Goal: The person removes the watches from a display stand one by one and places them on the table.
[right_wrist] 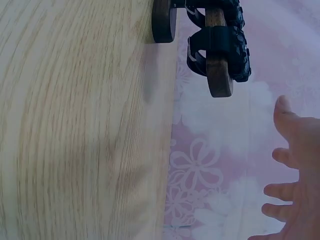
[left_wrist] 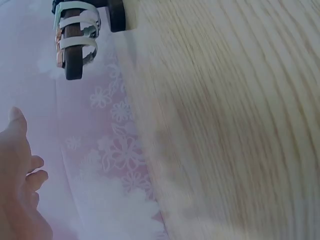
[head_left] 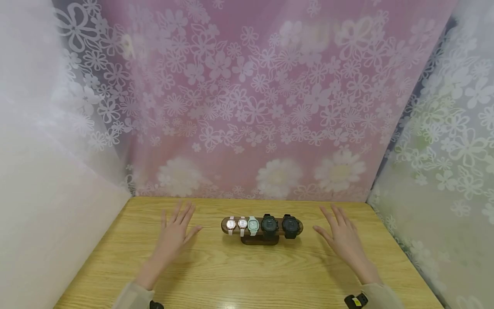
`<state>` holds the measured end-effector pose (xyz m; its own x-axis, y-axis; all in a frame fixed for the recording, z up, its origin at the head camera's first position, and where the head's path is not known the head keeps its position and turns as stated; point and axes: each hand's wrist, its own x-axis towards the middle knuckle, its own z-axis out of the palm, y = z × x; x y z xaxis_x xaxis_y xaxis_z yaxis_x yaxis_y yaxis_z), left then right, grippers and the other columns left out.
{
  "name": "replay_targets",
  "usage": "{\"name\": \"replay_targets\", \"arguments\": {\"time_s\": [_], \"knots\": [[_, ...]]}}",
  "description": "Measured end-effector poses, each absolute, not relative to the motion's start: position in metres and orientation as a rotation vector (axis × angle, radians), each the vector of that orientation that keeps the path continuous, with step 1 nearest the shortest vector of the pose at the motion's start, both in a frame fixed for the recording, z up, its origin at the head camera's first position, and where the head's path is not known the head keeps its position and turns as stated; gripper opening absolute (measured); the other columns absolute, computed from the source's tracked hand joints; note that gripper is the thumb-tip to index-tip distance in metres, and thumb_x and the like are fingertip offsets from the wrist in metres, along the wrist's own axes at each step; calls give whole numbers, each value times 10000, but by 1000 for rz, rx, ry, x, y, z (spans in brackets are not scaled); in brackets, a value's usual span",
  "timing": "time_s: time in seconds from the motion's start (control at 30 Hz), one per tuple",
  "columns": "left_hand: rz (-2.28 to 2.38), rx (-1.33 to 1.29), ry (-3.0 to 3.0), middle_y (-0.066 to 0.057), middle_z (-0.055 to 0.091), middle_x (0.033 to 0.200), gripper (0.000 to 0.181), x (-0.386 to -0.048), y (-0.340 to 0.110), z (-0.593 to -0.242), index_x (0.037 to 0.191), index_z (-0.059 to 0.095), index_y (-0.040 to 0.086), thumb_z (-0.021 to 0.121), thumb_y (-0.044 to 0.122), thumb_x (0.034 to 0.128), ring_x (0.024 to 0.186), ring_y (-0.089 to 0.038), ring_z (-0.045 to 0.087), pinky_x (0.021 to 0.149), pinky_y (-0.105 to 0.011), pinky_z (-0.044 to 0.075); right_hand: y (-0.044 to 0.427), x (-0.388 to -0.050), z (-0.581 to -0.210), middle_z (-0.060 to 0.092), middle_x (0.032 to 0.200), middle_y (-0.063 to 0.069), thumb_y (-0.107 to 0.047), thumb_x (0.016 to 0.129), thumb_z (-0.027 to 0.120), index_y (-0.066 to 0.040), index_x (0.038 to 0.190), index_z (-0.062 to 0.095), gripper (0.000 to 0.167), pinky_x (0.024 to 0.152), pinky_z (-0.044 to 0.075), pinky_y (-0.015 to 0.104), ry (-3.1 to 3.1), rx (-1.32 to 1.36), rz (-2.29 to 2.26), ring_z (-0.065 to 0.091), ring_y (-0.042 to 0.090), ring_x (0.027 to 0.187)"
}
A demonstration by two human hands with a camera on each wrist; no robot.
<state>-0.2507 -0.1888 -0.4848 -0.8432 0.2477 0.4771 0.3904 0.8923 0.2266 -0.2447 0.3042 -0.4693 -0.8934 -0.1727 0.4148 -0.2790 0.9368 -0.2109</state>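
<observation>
A dark wooden watch stand (head_left: 260,240) on the table carries several watches in a row. From the left come two small watches with pale straps, the first a pink-faced watch (head_left: 230,224), then a mint-green square watch (head_left: 253,225). Two large black watches follow, the outer black watch (head_left: 290,225) at the right end of the bar. To the left of the stand my left hand (head_left: 174,234) is spread, holding nothing. My right hand (head_left: 342,236) is spread likewise on the other side, apart from the stand. Both wrist views show the bar's ends and the straps looped around it.
The wood-grain table (head_left: 231,274) meets a pink floral curtain (head_left: 254,107) at its back edge. A pale wall covering (head_left: 50,171) stands on the left and a floral sheet (head_left: 455,180) on the right. A dark band sits on each wrist.
</observation>
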Motion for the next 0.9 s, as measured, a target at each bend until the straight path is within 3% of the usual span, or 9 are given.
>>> {"name": "replay_targets", "arguments": {"time_s": [0.27, 0.53, 0.9], "knots": [[-435, -576, -2607, -136, 360, 1614, 723, -250, -169, -490, 1567, 377, 73, 650, 394, 980, 1495, -348, 317, 1184, -711, 151, 295, -247, -472, 423, 1515, 275, -292, 948, 723, -67, 1474, 511, 610, 988, 382, 756, -2532, 379, 443, 382, 514, 1376], [-408, -641, -2627, -89, 341, 1623, 697, -247, -153, -500, 1562, 394, 87, 640, 393, 986, 1488, -309, 344, 1204, -673, 156, 281, -253, -477, 522, 1445, 241, -201, 925, 753, -59, 1436, 553, 567, 1022, 419, 698, -2495, 430, 488, 497, 488, 1292], [-366, -690, -2640, -77, 335, 1621, 692, -242, -134, -509, 1548, 414, 75, 622, 424, 988, 1478, -326, 358, 1195, -669, 165, 264, -259, -490, 532, 1452, 210, -268, 967, 706, -107, 1476, 526, 563, 1016, 441, 678, -2523, 522, 580, 514, 453, 1296]]}}
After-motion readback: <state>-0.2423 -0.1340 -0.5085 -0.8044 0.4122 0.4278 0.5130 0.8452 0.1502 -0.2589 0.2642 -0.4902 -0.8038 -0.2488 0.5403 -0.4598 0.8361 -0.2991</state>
